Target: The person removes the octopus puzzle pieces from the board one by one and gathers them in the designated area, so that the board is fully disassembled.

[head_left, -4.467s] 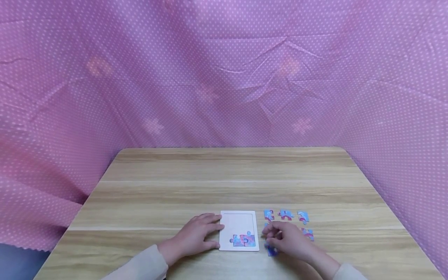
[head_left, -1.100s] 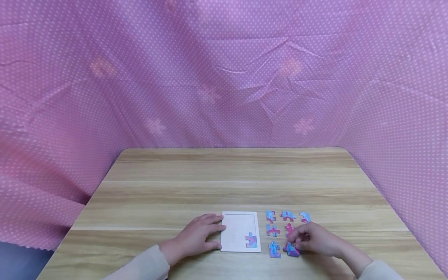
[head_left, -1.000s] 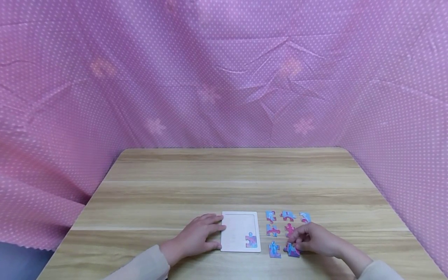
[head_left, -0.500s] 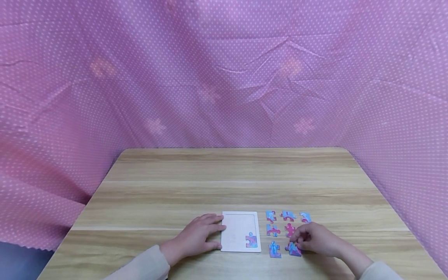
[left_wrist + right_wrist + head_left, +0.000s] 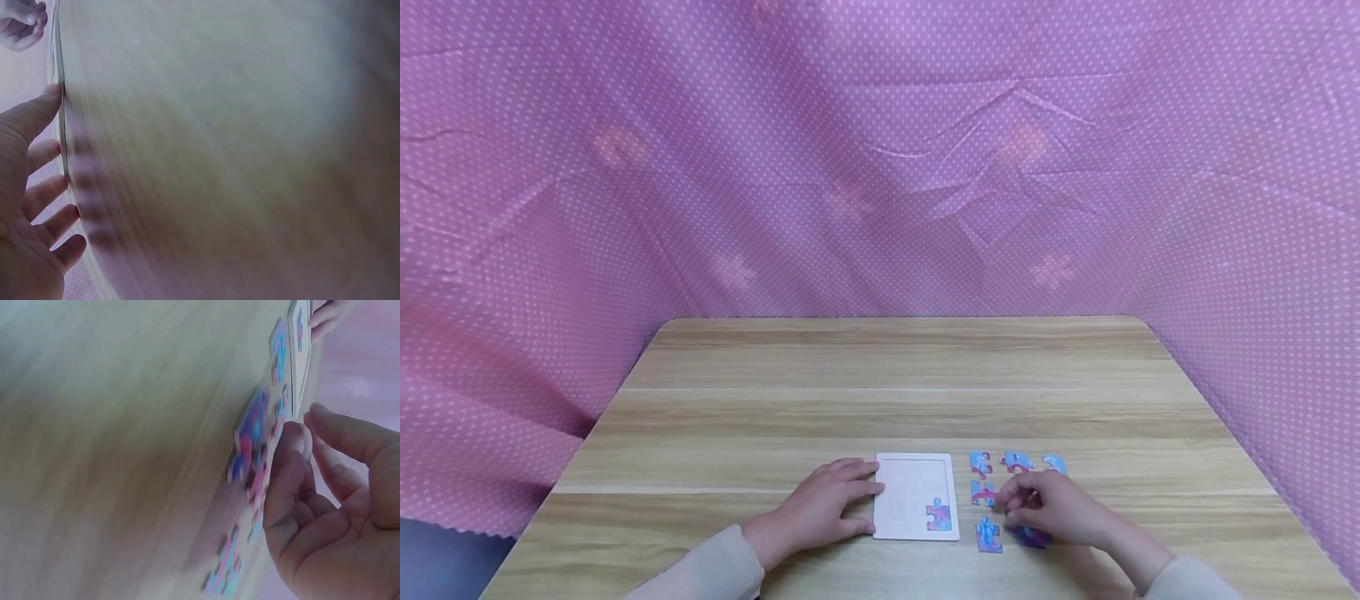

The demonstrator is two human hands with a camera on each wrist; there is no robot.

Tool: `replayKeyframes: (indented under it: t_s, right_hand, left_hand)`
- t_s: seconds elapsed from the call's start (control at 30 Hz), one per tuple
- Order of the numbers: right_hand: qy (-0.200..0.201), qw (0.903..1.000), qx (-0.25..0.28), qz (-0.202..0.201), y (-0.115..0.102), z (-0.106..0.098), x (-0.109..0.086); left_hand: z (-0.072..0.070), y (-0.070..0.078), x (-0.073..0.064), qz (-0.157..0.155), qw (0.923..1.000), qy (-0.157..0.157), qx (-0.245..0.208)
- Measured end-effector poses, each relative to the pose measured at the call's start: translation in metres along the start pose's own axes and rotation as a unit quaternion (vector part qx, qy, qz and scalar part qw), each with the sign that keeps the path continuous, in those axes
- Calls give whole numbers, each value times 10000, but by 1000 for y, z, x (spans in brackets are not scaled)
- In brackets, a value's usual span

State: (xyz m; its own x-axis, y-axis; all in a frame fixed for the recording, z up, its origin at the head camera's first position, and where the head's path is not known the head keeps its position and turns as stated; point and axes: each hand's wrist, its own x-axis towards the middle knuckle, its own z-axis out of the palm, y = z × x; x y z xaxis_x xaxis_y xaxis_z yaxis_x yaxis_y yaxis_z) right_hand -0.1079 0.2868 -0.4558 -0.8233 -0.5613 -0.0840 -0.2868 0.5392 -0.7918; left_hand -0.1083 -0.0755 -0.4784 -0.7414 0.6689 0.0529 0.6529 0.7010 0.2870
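Observation:
A shallow white puzzle tray (image 5: 901,492) lies on the table with one pink-and-blue jigsaw piece (image 5: 938,515) in its near right corner. My left hand (image 5: 818,506) rests at the tray's left side, fingers spread and fingertips on its edge. Just right of the tray, my right hand (image 5: 1054,505) hovers over the loose pieces, thumb and fingers loosely bent with nothing between them. Under it lies a purple-blue jigsaw piece (image 5: 1033,538), partly covered; the right wrist view shows that purple piece (image 5: 251,428) below the fingers. The hand also hides the middle of the piece group.
Other loose pieces lie around the right hand: a blue-and-red piece (image 5: 980,463), a top middle piece (image 5: 1018,460), a right-hand piece (image 5: 1055,463), a red-blue piece (image 5: 981,493) and a bottom left piece (image 5: 988,536). Pink dotted cloth (image 5: 880,167) hangs round the wooden table (image 5: 880,383).
A second piece has left the tray and now lies in the near row of loose pieces. My right hand has let go of it and shifted left. My left hand stays put.

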Motion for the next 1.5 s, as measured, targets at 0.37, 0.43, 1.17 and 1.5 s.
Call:
replayKeyframes:
  t_s: [0.37, 0.43, 1.17, 1.5]
  right_hand:
    - [149, 9997, 67, -206, -16, 30, 27]
    - [148, 9997, 4, -176, -20, 34, 31]
    - [-149, 9998, 10, 156, -33, 48, 43]
    - [-91, 9999, -5, -121, -32, 45, 42]
  left_hand:
    - [2, 4, 0, -24, 10000, 57, 7]
    - [2, 5, -1, -20, 10000, 80, -10]
    - [4, 10, -2, -51, 9999, 86, -20]
    - [4, 11, -2, -132, 9999, -2, -86]
